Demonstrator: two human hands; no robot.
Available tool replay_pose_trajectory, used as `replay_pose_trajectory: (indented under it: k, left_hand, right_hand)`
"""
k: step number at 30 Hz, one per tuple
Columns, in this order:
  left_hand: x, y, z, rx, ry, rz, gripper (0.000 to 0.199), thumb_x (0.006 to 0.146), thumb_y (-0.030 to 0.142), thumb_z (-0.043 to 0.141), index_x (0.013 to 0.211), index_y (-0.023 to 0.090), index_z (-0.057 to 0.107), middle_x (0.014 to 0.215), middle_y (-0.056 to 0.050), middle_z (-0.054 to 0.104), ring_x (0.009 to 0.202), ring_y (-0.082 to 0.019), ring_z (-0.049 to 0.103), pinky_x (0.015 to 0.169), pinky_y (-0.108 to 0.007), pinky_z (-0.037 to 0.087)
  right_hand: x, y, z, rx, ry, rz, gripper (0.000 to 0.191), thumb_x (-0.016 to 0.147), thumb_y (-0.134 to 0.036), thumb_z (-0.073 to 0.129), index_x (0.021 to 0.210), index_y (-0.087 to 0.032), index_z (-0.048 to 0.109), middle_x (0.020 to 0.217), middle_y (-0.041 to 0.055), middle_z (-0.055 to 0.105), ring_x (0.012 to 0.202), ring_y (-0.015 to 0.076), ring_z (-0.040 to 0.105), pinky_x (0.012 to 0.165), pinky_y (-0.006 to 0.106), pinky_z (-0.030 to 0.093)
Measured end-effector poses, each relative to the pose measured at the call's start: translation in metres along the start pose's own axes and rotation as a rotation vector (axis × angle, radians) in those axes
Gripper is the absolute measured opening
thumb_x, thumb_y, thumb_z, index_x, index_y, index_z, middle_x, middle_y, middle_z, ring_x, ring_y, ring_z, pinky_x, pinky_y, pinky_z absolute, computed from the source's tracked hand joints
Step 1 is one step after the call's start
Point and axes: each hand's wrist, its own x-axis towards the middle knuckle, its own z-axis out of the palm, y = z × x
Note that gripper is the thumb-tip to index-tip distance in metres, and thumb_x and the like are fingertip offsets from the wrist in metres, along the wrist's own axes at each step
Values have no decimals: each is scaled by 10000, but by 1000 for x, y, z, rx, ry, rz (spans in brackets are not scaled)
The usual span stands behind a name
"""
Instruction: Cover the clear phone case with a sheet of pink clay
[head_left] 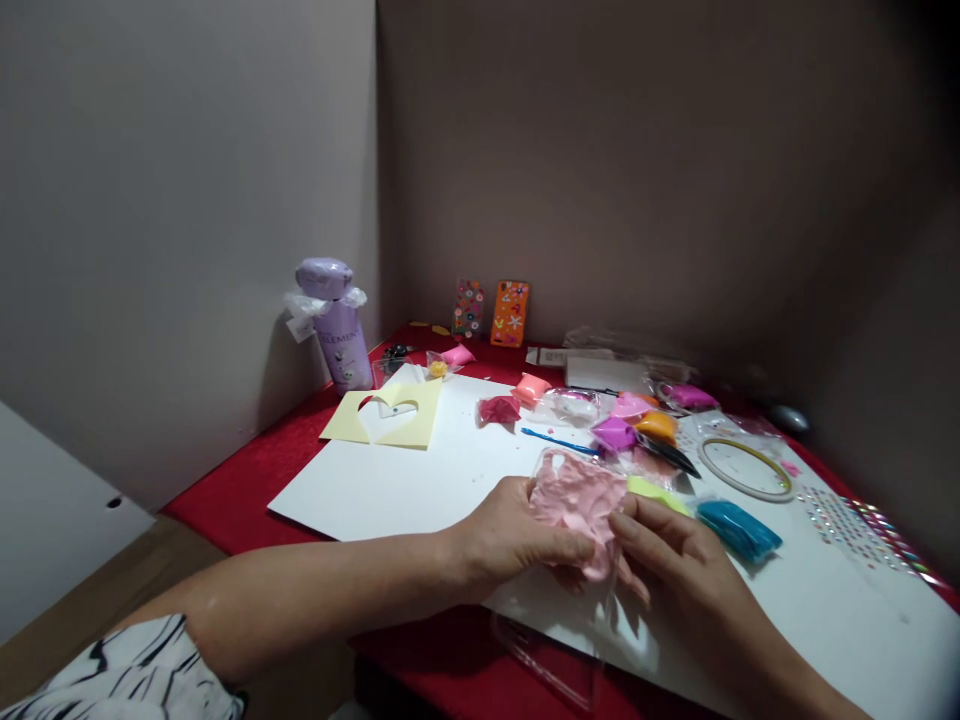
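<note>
Head view: nearest the camera, at lower left, is a white sleeve (139, 672) with black line markings. From it the left forearm extends inward, nearly level, to the left hand (510, 535). The left hand is closed on a clear case (538, 466), thumb laid across the front. A layer of pink clay (579, 490) covers the upper face of the case and sits directly between the two hands, partly under the left thumb.

The right hand (679, 550) enters from lower right, fingers bent, fingertips touching the right edge of the clay; whether they pinch the case cannot be told. The case is raised over the near edge of a white board (420, 500). A blue tool (559, 441) lies on the board beyond the case. A teal packet (740, 530) lies to the right, near the right hand.
</note>
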Motion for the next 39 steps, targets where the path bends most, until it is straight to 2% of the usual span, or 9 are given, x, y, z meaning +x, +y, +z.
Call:
replay_pose_trajectory:
  k: [3, 8, 11, 15, 23, 30, 39]
  left_hand:
    - [0, -1, 1, -3, -3, -20, 326, 548, 284, 802, 760, 74, 670, 689, -59, 648, 583, -126, 590, 596, -274, 500]
    - [-1, -3, 0, -68, -26, 6, 397, 527, 307, 812, 810, 66, 673, 721, -80, 654, 613, -143, 603, 578, -270, 498]
    - [-1, -1, 0, -58, -10, 26, 391, 516, 300, 808, 797, 64, 673, 708, -77, 650, 612, -141, 598, 575, -265, 495]
    - [-1, 1, 0, -19, -1, 30, 359, 522, 313, 799, 747, 67, 667, 667, -69, 645, 565, -133, 588, 588, -282, 502]
    - [0, -1, -1, -35, -12, 15, 376, 526, 323, 803, 768, 66, 673, 703, -79, 651, 609, -138, 596, 593, -270, 499]
    - [-3, -2, -1, -19, -29, 13, 402, 528, 342, 820, 778, 64, 672, 692, -71, 645, 589, -132, 593, 602, -283, 508]
    - [0, -4, -5, -71, -65, 1, 437, 542, 331, 811, 859, 59, 678, 752, -92, 647, 655, -149, 600, 588, -270, 510]
  right_hand:
    - [0, -3, 3, -20, 25, -5, 306, 732, -448, 669, 671, -186, 521, 600, -29, 475, 547, 80, 423, 513, 208, 344]
    - [-2, -7, 6, -3, 11, -19, 303, 705, -467, 684, 724, -194, 554, 643, -20, 507, 585, 90, 459, 538, 216, 369]
    - [-2, -4, 4, -56, 9, -36, 295, 731, -475, 660, 752, -199, 559, 630, -23, 505, 570, 87, 450, 527, 214, 357]
    - [-1, 0, 3, -206, 27, -131, 303, 771, -457, 630, 680, -185, 530, 591, -32, 473, 535, 68, 405, 490, 201, 311]
    - [-2, -1, 4, -215, 13, -137, 304, 792, -485, 593, 722, -193, 545, 614, -23, 482, 559, 81, 426, 514, 215, 338]
    - [-4, -5, 7, -231, 133, -165, 326, 759, -492, 631, 677, -190, 539, 561, -25, 476, 503, 74, 409, 480, 215, 320]
    - [-3, -4, 8, -195, 157, -164, 330, 737, -516, 636, 736, -191, 581, 561, -23, 475, 505, 85, 404, 485, 223, 320]
